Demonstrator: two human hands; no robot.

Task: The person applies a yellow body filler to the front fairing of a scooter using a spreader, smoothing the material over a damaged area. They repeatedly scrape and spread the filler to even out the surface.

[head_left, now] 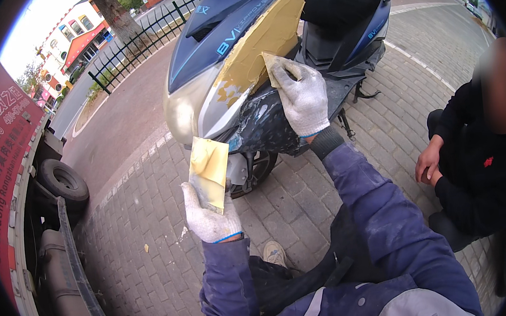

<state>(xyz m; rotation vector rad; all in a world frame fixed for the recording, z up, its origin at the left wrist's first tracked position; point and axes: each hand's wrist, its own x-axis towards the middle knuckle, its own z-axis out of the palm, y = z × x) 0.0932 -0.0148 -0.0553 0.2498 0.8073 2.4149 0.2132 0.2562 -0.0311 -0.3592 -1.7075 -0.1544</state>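
A blue and silver motor scooter [211,40] stands in front of me. Tan-yellow putty [266,31] coats its side panel in a thick, streaky layer, thinning to patches at the lower front. My right hand [305,100], in a white knit glove, pinches a small flat putty spreader [270,71] at the panel's lower edge; whether its blade touches the putty I cannot tell. Lower and to the left, my gloved left hand [211,219] grips a flat putty board [209,148] with a smooth yellow smear across it. The fingers behind the board are hidden.
A red truck [11,161] with a spare tyre [62,180] stands at left. On the right a person in black [475,156] sits close, hands clasped. Behind the scooter run a metal fence [141,44] and a tree trunk [115,16]. Grey brick paving [135,252] lies underfoot.
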